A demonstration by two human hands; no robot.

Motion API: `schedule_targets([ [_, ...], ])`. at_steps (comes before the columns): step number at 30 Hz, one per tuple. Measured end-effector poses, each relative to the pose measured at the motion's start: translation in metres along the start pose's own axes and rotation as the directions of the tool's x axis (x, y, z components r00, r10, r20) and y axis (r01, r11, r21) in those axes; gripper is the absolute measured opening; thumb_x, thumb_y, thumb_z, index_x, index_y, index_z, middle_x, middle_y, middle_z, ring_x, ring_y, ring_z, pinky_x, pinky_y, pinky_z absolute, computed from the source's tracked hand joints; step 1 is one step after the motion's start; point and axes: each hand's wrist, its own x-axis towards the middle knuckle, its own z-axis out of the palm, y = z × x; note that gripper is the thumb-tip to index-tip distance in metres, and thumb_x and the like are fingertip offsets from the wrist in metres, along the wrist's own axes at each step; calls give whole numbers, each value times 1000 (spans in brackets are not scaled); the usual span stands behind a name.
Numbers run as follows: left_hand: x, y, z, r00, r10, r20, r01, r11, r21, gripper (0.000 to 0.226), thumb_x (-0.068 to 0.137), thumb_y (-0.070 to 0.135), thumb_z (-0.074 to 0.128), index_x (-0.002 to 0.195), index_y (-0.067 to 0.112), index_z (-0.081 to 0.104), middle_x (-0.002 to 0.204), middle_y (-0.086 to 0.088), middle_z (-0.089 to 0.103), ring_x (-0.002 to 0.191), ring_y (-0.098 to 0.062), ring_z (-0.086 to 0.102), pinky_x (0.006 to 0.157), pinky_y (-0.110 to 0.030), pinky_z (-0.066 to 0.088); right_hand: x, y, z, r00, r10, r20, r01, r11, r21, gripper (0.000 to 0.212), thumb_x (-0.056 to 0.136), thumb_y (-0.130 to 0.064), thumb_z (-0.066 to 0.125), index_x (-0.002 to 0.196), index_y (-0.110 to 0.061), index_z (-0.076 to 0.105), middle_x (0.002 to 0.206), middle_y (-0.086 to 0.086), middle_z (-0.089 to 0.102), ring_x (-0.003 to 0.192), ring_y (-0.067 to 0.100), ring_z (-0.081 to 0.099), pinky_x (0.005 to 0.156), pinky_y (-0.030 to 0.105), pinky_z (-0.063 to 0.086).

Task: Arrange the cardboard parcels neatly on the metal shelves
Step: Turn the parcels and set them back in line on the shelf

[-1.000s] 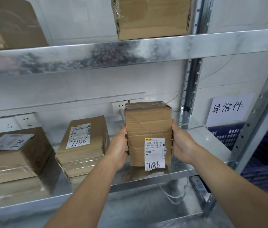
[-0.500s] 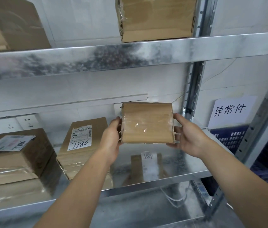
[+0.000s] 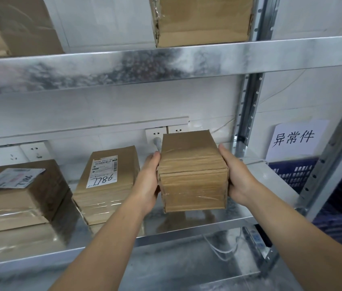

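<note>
Both hands grip one cardboard parcel [image 3: 193,175] between them: left hand [image 3: 148,181] flat against its left side with the thumb up at the top corner, right hand [image 3: 237,177] clasping its right side. Fingers of both wrap behind the parcel and are mostly hidden.

Held parcel: plain brown, taped with clear film, no label on the faces in view. It sits upright over the right part of the middle shelf [image 3: 189,233]. Lower edge is at or just above the metal; contact cannot be told.

Same shelf, to the left: a labelled parcel [image 3: 107,185], just beside the left hand, white sticker with handwritten digits on top. Further left, a larger parcel [image 3: 19,198] with a loose label lying on top.

Upper shelf [image 3: 165,66]: one box [image 3: 203,19] above the held parcel, another box [image 3: 8,26] at far left.

Behind the held parcel: wall sockets [image 3: 155,133]. Right of the upright post [image 3: 247,112]: a paper sign [image 3: 293,139] and a blue crate [image 3: 291,171] below it.
</note>
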Motion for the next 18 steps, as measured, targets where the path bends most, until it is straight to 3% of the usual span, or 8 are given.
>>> schedule_targets([
  [3,3,3,-1,999,-20,-27,19,1000,-20,38,102,56,44,114,36,74,117,3,75,119,-22,65,106,-51,48,0,-2,-2,999,22,25,-24,996,81,47,101,-55,50,117,-17,73,99,6,79,86,21,76,81,38,56],
  [7,-2,17,0,999,-53,-4,52,990,-129,30,101,52,51,113,40,77,130,2,68,122,-20,63,84,-42,58,3,-1,-3,998,57,23,-60,986,156,42,101,-38,57,132,-11,66,94,6,76,78,20,73,72,34,56],
  [10,-2,25,-2,999,-37,-23,32,984,-178,23,98,40,61,113,30,75,128,-3,69,125,-20,61,93,-47,57,7,3,-8,998,66,-1,-64,978,199,40,103,-30,53,134,-8,63,96,7,74,79,21,71,76,36,56],
  [13,-3,27,-2,996,-36,-81,19,978,-207,24,104,27,55,123,18,66,99,-5,78,93,-24,74,91,-46,58,9,6,-11,999,44,17,-47,975,218,31,107,-19,45,132,-13,62,94,5,73,71,17,70,65,31,57],
  [15,-1,26,-3,992,-41,-120,11,970,-242,29,104,19,53,128,6,64,109,-12,75,85,-26,72,82,-41,59,11,9,-12,999,46,7,-47,973,226,29,107,-13,41,129,-20,57,96,4,71,61,13,69,51,27,55],
  [18,3,22,-3,993,-24,-116,-5,970,-242,25,103,9,49,109,-1,71,116,-24,70,99,-34,66,96,-47,53,14,11,-11,998,63,-6,-60,974,219,37,105,-8,39,134,-26,52,102,6,68,56,12,69,47,27,53],
])
